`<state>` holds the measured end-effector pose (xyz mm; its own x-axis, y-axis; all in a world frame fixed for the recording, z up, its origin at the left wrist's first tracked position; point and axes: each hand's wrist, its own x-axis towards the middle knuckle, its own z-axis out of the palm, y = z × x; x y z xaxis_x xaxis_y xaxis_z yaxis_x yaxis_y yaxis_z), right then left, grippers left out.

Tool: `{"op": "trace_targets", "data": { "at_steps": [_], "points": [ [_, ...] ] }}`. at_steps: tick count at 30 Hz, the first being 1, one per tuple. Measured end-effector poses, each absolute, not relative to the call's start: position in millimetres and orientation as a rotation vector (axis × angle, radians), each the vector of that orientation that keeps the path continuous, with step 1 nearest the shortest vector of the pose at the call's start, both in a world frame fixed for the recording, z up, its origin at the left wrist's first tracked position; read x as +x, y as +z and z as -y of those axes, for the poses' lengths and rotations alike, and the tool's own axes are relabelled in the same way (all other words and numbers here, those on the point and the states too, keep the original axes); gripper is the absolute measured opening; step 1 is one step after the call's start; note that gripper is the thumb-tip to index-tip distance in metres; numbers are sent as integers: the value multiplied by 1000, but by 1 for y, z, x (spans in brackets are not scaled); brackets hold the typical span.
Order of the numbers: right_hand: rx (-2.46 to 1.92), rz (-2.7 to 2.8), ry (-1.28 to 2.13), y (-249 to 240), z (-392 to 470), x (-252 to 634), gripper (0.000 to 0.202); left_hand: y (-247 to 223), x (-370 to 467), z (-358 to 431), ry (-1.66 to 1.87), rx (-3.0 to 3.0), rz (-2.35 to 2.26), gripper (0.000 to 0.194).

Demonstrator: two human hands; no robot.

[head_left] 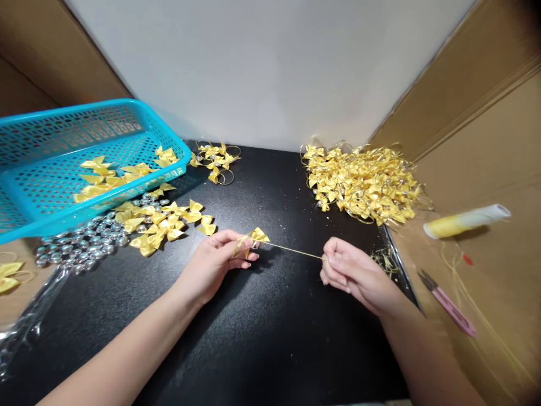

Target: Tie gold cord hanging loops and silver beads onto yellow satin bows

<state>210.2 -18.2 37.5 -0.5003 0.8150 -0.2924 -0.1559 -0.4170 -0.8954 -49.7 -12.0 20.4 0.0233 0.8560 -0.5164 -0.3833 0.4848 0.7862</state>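
So, teal basket (46, 177) far left, frame edge clips it; silver beads (95, 239) and loose bows (158, 228) beside it, presumably for left-side reach. Left hand (217, 251) pinches a yellow bow (260, 234) over the black tabletop (253, 338), likely as the anchor: cord (296, 250) runs straight to the right hand (349, 265), fingers curled tight on it, so probably tensioned. Left fingers mask the bow's middle; right fist hides the cord end. Corded-bow pile (363, 183) too tangled to count. Snips (450, 304) far right, probably for handy access.
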Motion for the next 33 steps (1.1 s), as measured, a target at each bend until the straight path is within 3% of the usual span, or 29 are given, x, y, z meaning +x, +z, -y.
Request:
{"op": "trace_targets", "data": {
  "at_steps": [6, 11, 17, 26, 33],
  "points": [
    [-1386, 1341, 1737, 35, 12, 220, 39, 21, -52, 9, 960, 502, -1107, 35],
    [-1463, 1638, 1703, 40, 9, 221, 44, 27, -53, 10, 935, 472, -1023, 37],
    [-1329, 1945, 1949, 44, 13, 222, 42, 33, -53, 12, 934, 442, -941, 38],
    [-753, 2096, 2182, 50, 15, 227, 43, 26, -51, 15, 979, 689, -1150, 25],
    [-1214, 2216, 1912, 38, 15, 216, 38, 32, -58, 23, 734, 510, -700, 31]
  ]
}}
